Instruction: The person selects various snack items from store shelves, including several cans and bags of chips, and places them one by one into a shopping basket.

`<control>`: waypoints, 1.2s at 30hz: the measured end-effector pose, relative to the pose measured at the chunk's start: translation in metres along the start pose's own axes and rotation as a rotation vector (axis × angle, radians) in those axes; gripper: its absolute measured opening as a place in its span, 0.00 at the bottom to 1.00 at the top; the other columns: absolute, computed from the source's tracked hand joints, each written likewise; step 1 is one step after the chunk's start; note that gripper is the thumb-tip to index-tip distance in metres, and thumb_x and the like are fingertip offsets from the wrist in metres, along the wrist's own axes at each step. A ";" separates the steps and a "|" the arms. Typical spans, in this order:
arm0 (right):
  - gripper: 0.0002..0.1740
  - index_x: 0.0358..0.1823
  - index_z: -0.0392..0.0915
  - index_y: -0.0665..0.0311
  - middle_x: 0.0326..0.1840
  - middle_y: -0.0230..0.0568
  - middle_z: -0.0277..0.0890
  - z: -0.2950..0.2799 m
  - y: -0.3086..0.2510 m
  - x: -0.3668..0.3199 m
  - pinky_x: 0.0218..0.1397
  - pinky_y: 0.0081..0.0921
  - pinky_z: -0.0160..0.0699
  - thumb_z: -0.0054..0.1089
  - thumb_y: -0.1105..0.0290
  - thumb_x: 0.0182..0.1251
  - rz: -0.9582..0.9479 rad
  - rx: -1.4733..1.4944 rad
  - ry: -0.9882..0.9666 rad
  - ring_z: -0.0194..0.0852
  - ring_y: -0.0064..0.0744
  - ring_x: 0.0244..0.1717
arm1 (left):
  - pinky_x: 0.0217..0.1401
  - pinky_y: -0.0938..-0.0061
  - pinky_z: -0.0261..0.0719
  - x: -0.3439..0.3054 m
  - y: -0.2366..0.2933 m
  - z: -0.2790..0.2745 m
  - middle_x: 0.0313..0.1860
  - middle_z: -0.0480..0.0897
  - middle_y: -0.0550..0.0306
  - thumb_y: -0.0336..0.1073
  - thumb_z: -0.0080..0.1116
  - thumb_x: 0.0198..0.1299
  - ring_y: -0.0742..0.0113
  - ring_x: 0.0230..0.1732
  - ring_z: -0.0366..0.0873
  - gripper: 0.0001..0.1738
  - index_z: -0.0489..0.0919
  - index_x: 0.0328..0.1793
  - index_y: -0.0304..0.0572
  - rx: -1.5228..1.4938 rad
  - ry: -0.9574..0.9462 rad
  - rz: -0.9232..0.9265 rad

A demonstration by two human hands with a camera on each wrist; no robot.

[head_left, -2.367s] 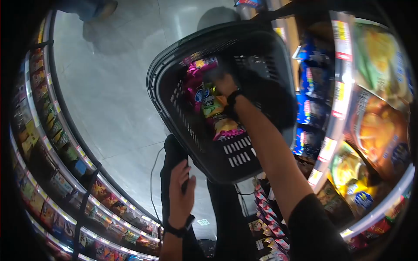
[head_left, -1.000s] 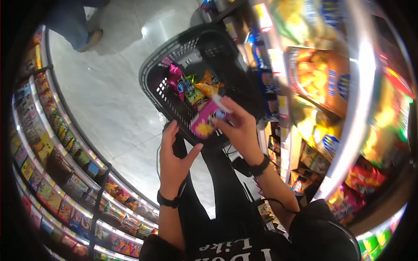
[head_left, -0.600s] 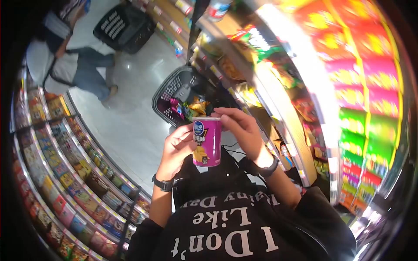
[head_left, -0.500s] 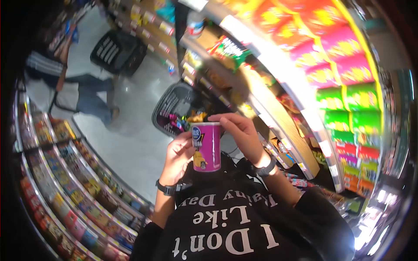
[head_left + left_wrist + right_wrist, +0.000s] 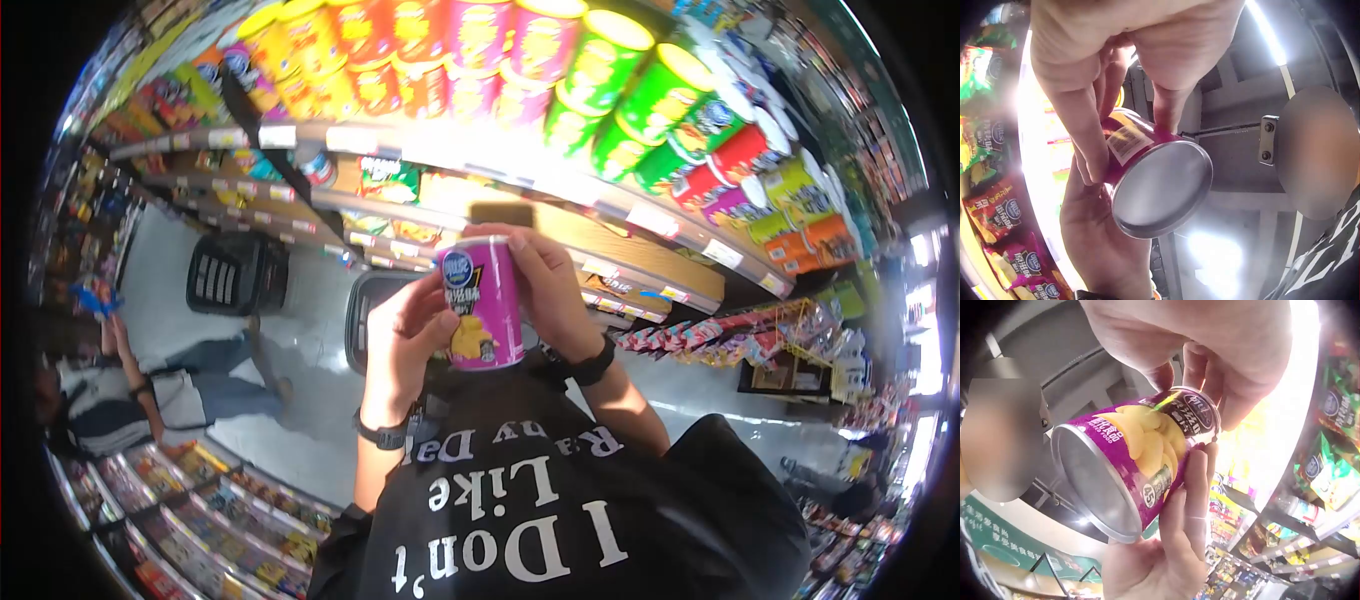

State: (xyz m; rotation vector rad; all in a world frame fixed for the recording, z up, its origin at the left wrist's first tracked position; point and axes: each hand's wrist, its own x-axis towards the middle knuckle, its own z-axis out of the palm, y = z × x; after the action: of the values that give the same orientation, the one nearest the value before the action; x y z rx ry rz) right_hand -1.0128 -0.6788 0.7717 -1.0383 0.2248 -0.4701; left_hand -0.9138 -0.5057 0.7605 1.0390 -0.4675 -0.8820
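Observation:
A purple chip can [image 5: 480, 305] is held between both hands in front of the chest. My left hand [image 5: 405, 335] grips its side, thumb on the printed front. At the upper end, my right hand [image 5: 550, 290] pinches the can near the rim. In the left wrist view the can's bare metal bottom [image 5: 1163, 190] faces the camera, with left-hand fingers [image 5: 1091, 131] along its side. The right wrist view has the can's label [image 5: 1147, 437] with pictured chips, the right hand [image 5: 1210, 344] above and the left hand [image 5: 1166, 550] below.
Shelves of colourful chip cans [image 5: 540, 40] and bags [image 5: 388, 180] stand ahead. A black basket [image 5: 365, 320] is partly hidden behind my left hand. Another basket [image 5: 235, 275] and a person [image 5: 150, 400] are at the left, by lower shelves [image 5: 200, 520].
The right hand has come up out of the basket with the purple can, and the left hand has taken hold of it too. The view has swung from the basket toward the shelf of cans.

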 end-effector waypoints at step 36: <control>0.31 0.80 0.59 0.66 0.69 0.35 0.70 -0.099 -0.071 -0.040 0.73 0.26 0.67 0.57 0.66 0.81 -0.252 -0.112 0.147 0.67 0.22 0.69 | 0.65 0.64 0.84 0.087 -0.015 0.163 0.69 0.78 0.37 0.13 0.64 0.61 0.57 0.66 0.79 0.38 0.67 0.79 0.28 0.274 -0.086 0.254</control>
State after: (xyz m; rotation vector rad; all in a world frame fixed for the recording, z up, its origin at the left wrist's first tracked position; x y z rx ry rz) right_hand -1.1064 -0.7659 0.7824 -1.1484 0.2545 -0.7702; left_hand -0.9844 -0.6676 0.8160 1.1630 -0.7914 -0.6487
